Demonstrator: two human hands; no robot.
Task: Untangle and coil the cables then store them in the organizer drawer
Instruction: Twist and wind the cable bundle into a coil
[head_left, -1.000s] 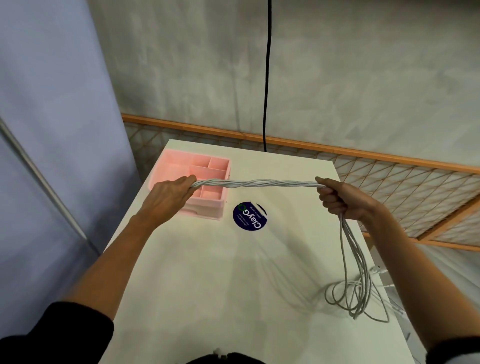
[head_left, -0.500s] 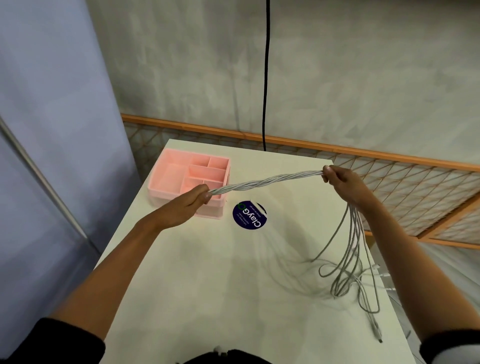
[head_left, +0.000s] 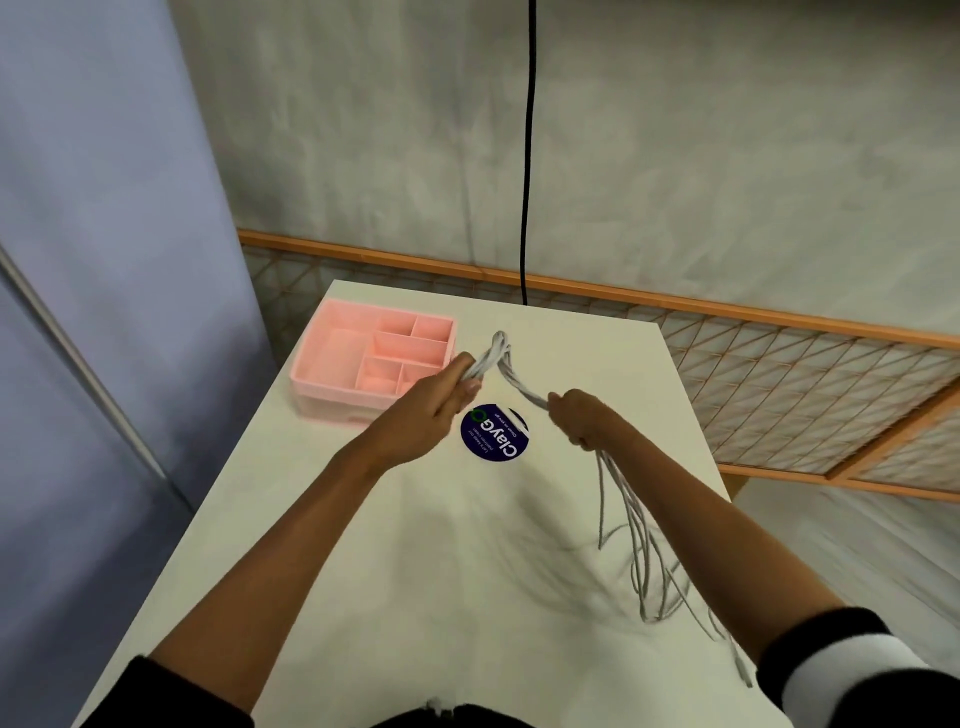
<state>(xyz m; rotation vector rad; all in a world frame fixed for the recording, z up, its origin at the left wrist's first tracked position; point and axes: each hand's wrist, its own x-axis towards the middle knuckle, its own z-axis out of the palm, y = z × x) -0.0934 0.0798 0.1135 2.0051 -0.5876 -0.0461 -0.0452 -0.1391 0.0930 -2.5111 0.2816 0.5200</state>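
Grey thin cables (head_left: 641, 551) are gathered as one bundle whose strands cannot be counted separately. Their loose ends hang, blurred, over the near right part of the white tabletop (head_left: 337, 597), with one plug trailing close to the right edge. Further in, the bundle is clenched in the right hand (head_left: 584, 423), rises to a sharp bend, and is pinched by the left hand (head_left: 441, 402). Both hands are held above the middle of the tabletop.

The span between the two hands is judged to be a twisted length being folded into a first loop. The coil would be best served if the twist were let out through a loosened right grip and every loop were matched in size.

One round dark-blue sticker (head_left: 494, 431) lies below the hands. At the far left corner stands one pink plastic organizer drawer (head_left: 332, 402), in which six compartments are counted and no cable is yet stored. Beyond the far edge, one black cord (head_left: 527, 156) hangs down the wall.
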